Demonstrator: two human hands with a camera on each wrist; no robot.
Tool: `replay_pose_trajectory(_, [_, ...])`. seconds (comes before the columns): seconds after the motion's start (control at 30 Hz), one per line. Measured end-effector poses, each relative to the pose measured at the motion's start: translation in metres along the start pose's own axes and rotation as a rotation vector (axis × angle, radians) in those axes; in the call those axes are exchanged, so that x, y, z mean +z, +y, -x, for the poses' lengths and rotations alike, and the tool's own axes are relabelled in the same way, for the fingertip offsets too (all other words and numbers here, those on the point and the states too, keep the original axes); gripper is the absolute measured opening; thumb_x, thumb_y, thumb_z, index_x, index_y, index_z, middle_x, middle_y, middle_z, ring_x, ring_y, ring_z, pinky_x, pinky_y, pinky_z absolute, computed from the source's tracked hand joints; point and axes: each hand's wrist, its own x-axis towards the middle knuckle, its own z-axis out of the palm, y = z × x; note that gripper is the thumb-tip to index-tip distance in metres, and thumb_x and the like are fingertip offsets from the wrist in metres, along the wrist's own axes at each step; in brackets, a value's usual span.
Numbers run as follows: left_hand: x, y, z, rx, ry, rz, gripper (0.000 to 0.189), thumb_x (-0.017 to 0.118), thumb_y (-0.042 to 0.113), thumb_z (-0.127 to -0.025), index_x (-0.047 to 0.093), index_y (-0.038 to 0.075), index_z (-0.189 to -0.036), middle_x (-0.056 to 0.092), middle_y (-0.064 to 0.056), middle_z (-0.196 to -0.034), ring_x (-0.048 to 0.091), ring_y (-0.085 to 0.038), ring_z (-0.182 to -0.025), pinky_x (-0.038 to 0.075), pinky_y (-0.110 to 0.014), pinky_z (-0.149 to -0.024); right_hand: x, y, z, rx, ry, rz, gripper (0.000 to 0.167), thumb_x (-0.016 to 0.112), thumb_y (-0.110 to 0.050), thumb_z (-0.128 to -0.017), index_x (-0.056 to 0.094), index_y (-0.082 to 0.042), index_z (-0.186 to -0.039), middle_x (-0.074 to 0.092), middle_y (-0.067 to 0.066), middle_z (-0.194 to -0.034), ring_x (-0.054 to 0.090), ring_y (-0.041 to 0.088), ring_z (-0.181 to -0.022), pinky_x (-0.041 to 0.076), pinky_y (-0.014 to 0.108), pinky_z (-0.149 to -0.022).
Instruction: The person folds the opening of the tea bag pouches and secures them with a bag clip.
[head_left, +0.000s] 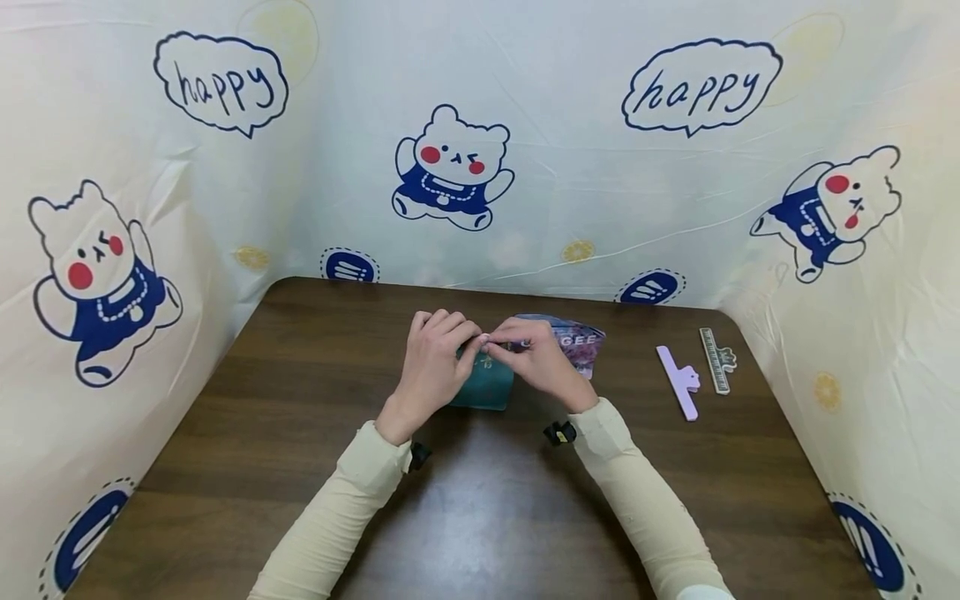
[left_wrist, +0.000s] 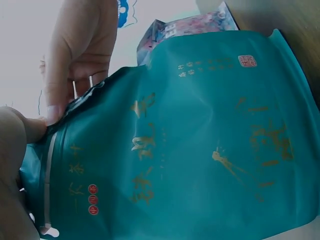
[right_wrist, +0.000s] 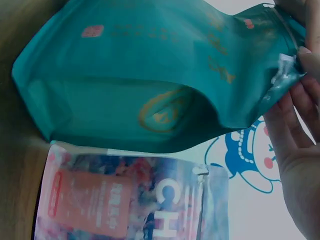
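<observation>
A teal pouch (head_left: 483, 387) with gold lettering stands upright on the table between both hands. My left hand (head_left: 435, 358) pinches its top edge between thumb and fingers. From the other side my right hand (head_left: 542, 358) grips that same top edge, the two thumbs almost meeting. The left wrist view shows a pale zip strip (left_wrist: 49, 185) running across the pouch (left_wrist: 200, 125) just below the held edge. Seen from the right wrist, the rim by the right hand (right_wrist: 295, 160) looks crumpled and shiny, and the pouch's side (right_wrist: 125, 60) is folded inward.
Just behind the right hand stands a pink and purple printed pouch (head_left: 585, 340), its zip top visible in the right wrist view. Farther right on the brown table (head_left: 300, 467) lie a lilac clip (head_left: 681, 387) and a clear ruler-marked clip (head_left: 716, 367). A printed curtain (head_left: 555, 208) surrounds the back and sides.
</observation>
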Motion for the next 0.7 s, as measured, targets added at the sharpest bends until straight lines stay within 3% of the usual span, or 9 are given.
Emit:
replay_pose_trajectory(0.1, [-0.0003, -0.0003, 0.0015, -0.004, -0.002, 0.005, 0.011, 0.073, 0.022, -0.095, 0.075, 0.012, -0.09, 0.069, -0.002, -0.086, 0.055, -0.022, -0.081, 0.037, -0.041, -0.081, -0.0001, 0.0003, -0.001, -0.015, -0.005, 0.0, 0.014, 0.075, 0.006, -0.087, 0.08, 0.001, -0.1, 0.076, 0.012, -0.093, 0.069, 0.02, -0.081, 0.055, 0.036, -0.066])
replay_pose_trajectory(0.4, [0.0013, -0.0025, 0.0028, 0.008, 0.008, 0.007, 0.017, 0.069, 0.026, -0.098, 0.071, 0.013, -0.087, 0.066, -0.001, -0.082, 0.054, -0.021, -0.08, 0.037, -0.041, -0.081, 0.0033, 0.0042, 0.0004, -0.087, 0.021, -0.03, 0.014, 0.074, 0.006, -0.088, 0.08, 0.001, -0.1, 0.076, 0.01, -0.089, 0.066, 0.015, -0.075, 0.05, 0.045, -0.056])
replay_pose_trajectory(0.6, [0.0046, -0.0001, 0.0009, -0.014, 0.054, 0.026, 0.021, 0.068, 0.024, -0.098, 0.07, 0.012, -0.081, 0.064, -0.002, -0.076, 0.052, -0.022, -0.075, 0.037, -0.043, -0.081, 0.0051, 0.0046, 0.0006, -0.081, 0.033, -0.033, 0.014, 0.075, 0.007, -0.086, 0.081, 0.001, -0.098, 0.076, 0.011, -0.091, 0.067, 0.017, -0.078, 0.051, 0.038, -0.058])
replay_pose_trajectory(0.7, [0.0055, 0.0017, 0.0, -0.029, 0.075, 0.03, 0.023, 0.068, 0.023, -0.099, 0.069, 0.012, -0.079, 0.063, -0.001, -0.073, 0.051, -0.022, -0.072, 0.036, -0.044, -0.08, 0.0072, 0.0042, 0.0007, -0.083, 0.038, -0.031, 0.015, 0.076, 0.011, -0.083, 0.08, 0.004, -0.096, 0.076, 0.014, -0.091, 0.067, 0.02, -0.076, 0.049, 0.04, -0.055])
